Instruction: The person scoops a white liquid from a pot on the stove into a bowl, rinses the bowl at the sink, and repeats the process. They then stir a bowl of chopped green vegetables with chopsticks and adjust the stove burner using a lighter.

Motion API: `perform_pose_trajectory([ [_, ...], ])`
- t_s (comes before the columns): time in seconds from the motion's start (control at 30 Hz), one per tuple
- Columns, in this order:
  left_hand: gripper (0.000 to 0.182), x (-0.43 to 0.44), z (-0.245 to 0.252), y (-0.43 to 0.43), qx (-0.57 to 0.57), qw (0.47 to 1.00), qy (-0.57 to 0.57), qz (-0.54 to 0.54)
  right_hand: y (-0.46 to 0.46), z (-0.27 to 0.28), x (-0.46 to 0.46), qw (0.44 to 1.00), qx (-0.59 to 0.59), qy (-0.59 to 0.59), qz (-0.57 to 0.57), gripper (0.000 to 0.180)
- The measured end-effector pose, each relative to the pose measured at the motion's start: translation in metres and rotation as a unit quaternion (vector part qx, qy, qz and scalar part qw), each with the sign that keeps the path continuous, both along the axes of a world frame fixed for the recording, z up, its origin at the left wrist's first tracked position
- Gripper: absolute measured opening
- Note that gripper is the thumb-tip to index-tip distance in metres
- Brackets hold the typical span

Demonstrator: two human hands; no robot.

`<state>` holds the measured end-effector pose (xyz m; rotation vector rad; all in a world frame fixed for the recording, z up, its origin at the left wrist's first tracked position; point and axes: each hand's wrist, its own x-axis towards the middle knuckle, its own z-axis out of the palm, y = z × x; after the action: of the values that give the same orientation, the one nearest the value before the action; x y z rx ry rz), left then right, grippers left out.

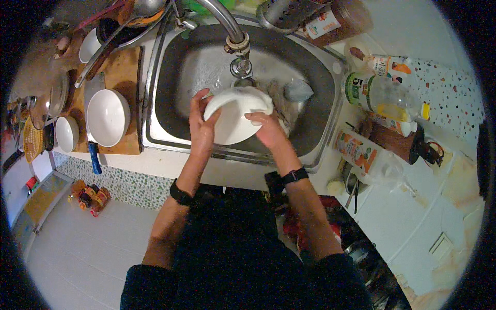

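Over the near half of a metal sink (174, 131), both hands hold a tilted white bowl (234, 126). My left hand (203, 124) grips its left edge, fingers outside and thumb on the inner side. On the right edge, my right hand (267, 128) clasps the bowl, with something white, perhaps foam or a cloth, by its fingers. The metal faucet (241, 66) is just beyond the bowl. In the basin to the right lie a bluish translucent item (298, 91) and a brownish, cloth-like thing that is partly hidden.
Left of the sink, a wooden cutting board (130, 73) bears a white bowl (108, 118) and a cleaver with a blue handle (94, 157). A smaller bowl (67, 134) and a pan stand nearby. An oil bottle (387, 97), a jar (341, 23) and packages crowd the right side.
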<state>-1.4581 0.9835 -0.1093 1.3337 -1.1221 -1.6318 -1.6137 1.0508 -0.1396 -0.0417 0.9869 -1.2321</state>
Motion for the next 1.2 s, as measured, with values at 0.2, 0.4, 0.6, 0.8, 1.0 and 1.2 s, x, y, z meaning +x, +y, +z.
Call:
perform_pose_trajectory([
  [0.2,0.052,-0.026,-0.029,0.020,0.101,0.987,0.068,0.107,0.010,-0.025,0.068,0.958,0.119,-0.172,-0.195,0.028],
  [0.4,0.060,-0.003,-0.058,0.022,0.199,0.973,-0.057,-0.098,0.033,-0.041,0.049,0.968,0.208,0.095,-0.098,0.034],
  [0.6,0.041,0.018,-0.041,0.008,0.501,0.821,0.273,0.027,0.044,-0.049,-0.013,0.711,0.120,0.691,0.050,0.068],
  [0.8,0.037,0.011,-0.092,-0.005,0.368,0.882,0.274,0.110,0.061,-0.013,-0.028,0.569,0.041,0.692,0.441,0.084],
  [1.0,0.043,0.030,-0.132,-0.048,0.322,0.872,0.355,0.105,-0.046,0.029,-0.037,0.757,-0.129,0.617,0.170,0.093],
  [1.2,0.047,0.035,-0.143,-0.056,0.318,0.898,0.288,0.101,-0.103,-0.002,0.009,0.850,-0.092,0.487,0.178,0.043],
])
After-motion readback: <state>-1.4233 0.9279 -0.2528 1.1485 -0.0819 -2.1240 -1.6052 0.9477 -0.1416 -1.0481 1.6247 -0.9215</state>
